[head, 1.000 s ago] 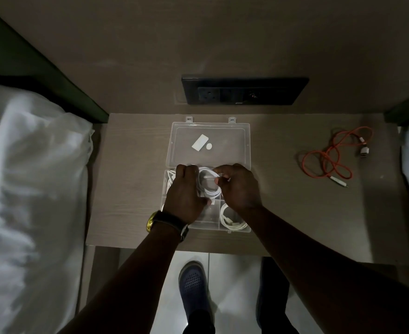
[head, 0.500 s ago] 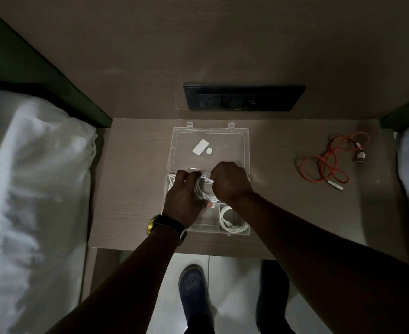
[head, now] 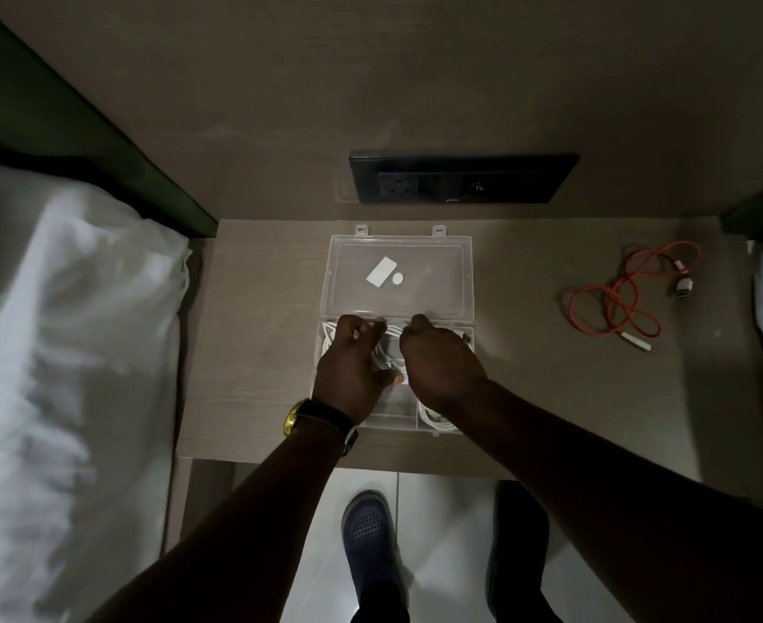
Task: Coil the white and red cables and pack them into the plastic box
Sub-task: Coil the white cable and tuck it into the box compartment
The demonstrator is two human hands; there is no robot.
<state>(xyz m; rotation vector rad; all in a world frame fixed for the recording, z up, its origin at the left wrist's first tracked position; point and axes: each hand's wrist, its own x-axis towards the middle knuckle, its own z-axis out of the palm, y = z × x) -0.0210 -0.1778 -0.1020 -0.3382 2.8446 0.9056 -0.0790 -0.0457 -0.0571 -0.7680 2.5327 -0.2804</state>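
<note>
Nearest the camera, my dark perforated shoe (head: 368, 535) stands on the pale floor below the edge of the grey wood-grain bedside table (head: 253, 353). Above it, my left hand (head: 352, 361), with a gold-cased black-strapped wristwatch (head: 307, 418), and my right hand (head: 438, 359) are both curled over the far compartments of the clear plastic compartment box (head: 468, 328), fingers pinched on the loose white cable (head: 386, 353). A second, coiled white cable (head: 435, 420) lies in the near right compartment. Beyond, the open transparent lid (head: 442, 276) bears two white stickers (head: 384, 271); no writing is legible. Well apart to the right, the red cable (head: 618, 303) lies loose on the table. Farthest, a black socket panel (head: 460, 177) sits in the wall.
</note>
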